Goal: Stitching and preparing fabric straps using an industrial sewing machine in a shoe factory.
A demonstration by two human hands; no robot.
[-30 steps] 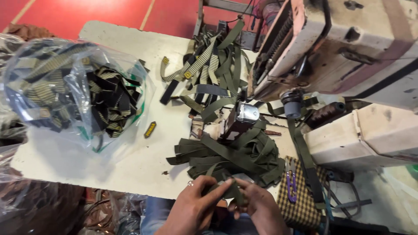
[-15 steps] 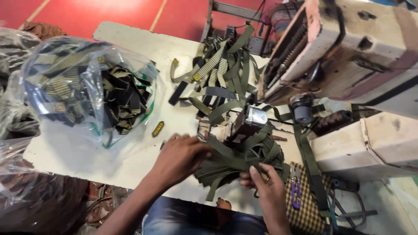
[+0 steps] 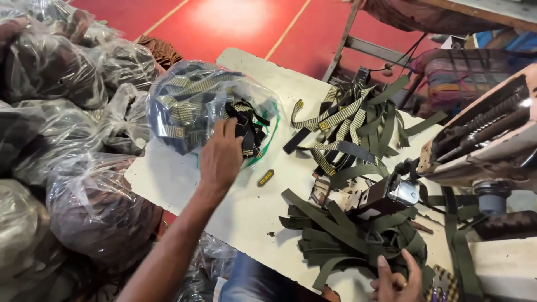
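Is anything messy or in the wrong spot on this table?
One small yellow-and-black tag lies alone on the white table, apart from the clear bag of striped pieces that the left hand reaches into. The green straps by the right hand sit in a loose, tangled heap.

My left arm [image 3: 179,240] is bare along the whole stretch that shows, from the lower edge of the view up to the wrist; no sleeve, cuff, watch or band covers it. My left hand [image 3: 221,156] is bare too, with no glove and no ring that I can make out on the fingers. My right hand [image 3: 398,277] shows only in part at the bottom edge, ungloved, the fingernails short and plain. Below, between my arms, a patch of blue denim trousers [image 3: 251,279] covers my lap, the fabric mid-blue and a little faded.
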